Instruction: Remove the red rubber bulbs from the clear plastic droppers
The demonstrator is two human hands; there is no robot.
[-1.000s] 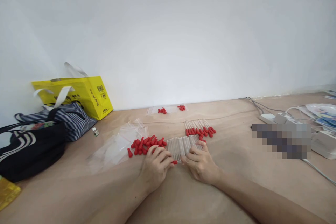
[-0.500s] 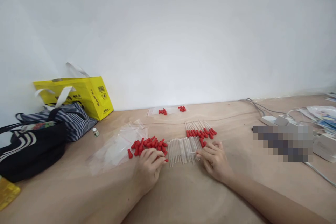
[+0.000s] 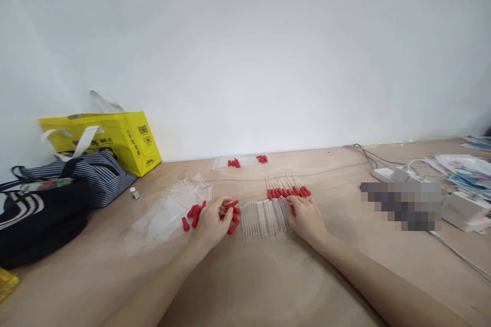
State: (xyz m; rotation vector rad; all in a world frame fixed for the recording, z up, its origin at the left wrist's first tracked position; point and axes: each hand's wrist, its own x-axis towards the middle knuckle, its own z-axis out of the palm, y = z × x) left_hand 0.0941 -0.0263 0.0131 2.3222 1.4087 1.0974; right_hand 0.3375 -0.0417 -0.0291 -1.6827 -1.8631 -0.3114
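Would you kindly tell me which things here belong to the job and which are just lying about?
Likely job things:
red bulbs, by the left hand
clear tubes, by the right hand
capped tubes
clear bags

Likely lying about:
yellow bag
striped bag
black bag
bottle

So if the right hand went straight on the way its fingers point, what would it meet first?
Likely the row of red-bulbed droppers just beyond the right hand, though depth is unclear and it might pass over them.

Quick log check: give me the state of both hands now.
Left hand: closed, thumb and fingers on a red bulb.
Right hand: fingers bent at the clear tubes; whether holding one cannot be told.
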